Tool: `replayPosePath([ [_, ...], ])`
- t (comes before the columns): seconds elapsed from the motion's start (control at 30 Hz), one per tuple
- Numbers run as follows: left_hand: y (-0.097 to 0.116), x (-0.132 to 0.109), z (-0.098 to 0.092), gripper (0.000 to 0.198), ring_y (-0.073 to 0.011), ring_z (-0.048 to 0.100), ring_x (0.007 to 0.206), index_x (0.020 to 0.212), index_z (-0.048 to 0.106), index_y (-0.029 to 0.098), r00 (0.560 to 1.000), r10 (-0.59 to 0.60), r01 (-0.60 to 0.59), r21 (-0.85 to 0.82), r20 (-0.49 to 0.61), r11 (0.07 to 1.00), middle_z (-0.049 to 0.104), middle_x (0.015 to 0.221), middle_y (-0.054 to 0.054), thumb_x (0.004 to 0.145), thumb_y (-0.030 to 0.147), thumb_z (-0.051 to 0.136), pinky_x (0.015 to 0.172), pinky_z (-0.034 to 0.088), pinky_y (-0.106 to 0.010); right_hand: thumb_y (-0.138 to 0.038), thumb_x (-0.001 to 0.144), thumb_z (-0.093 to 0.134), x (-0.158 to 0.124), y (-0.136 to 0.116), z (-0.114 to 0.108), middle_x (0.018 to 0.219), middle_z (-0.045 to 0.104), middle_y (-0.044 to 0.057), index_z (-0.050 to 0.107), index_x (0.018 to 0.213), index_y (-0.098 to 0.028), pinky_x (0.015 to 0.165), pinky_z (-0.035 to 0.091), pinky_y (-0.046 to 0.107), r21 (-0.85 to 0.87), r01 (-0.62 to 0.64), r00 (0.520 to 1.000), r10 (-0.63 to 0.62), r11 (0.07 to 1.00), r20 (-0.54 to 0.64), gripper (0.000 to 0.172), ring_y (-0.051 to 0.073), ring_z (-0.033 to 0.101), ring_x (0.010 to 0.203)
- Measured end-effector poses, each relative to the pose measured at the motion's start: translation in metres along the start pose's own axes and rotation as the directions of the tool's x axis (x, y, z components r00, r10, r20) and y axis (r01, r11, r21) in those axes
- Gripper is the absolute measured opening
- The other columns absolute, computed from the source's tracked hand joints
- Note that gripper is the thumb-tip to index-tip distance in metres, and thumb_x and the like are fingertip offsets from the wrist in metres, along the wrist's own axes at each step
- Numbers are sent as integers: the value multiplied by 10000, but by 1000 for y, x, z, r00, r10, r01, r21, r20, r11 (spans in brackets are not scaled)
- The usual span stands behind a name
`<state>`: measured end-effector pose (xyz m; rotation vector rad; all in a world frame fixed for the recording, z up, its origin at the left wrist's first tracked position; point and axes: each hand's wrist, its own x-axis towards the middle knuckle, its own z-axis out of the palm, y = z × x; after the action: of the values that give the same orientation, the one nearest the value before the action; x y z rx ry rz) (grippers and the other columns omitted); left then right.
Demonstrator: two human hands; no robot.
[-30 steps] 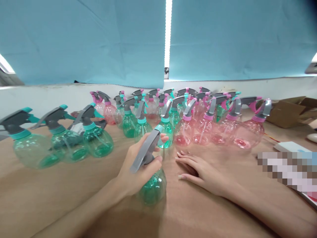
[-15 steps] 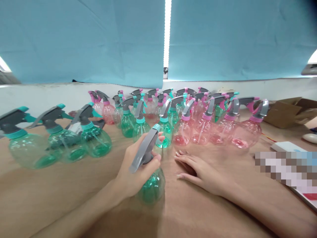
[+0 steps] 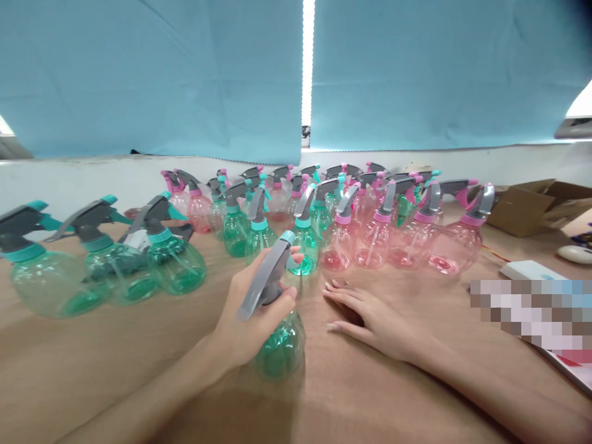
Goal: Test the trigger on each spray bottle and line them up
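Observation:
My left hand is wrapped round the neck and trigger of a green spray bottle with a grey head and teal nozzle. The bottle is upright at the near middle of the table; the fingers hide its collar. To the right, my right hand lies on the tabletop, holding nothing, its thumb apart from the fingers. Just beyond the hands stand another green spray bottle and a pink spray bottle.
Several pink and green bottles fill the back of the wooden table. Three green bottles, one a dark-headed green bottle, stand at left. At right are a cardboard box, a white box and a white mouse. Blue curtains hang behind.
The whole view has shifted slightly, so things appear a little further left. My left hand keeps its grip on the spray bottle, and my right hand stays resting on the table.

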<state>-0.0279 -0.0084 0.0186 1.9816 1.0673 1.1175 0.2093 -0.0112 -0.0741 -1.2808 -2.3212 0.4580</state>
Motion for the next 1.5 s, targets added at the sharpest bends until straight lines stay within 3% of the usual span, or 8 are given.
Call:
replayPosePath([
  [1.13, -1, 0, 0, 370, -142, 508, 520, 1157, 572, 237, 1000, 6, -6, -2, 12, 1000, 475, 562, 75, 788, 234, 544, 551, 437, -292, -565, 912, 530, 1, 3, 3, 1466, 483, 86, 473, 1423, -220, 1116, 361, 516, -33, -11, 999, 12, 999, 31, 618, 299, 403, 1376],
  [1.5, -2, 0, -1, 340, -115, 409, 488, 1130, 556, 229, 999, 4, -2, -49, 50, 999, 416, 559, 85, 791, 224, 538, 525, 364, -268, -554, 908, 545, 0, 2, 1, 1465, 480, 93, 485, 1415, -214, 1110, 364, 529, -25, -29, 999, 30, 999, 37, 613, 308, 405, 1373],
])
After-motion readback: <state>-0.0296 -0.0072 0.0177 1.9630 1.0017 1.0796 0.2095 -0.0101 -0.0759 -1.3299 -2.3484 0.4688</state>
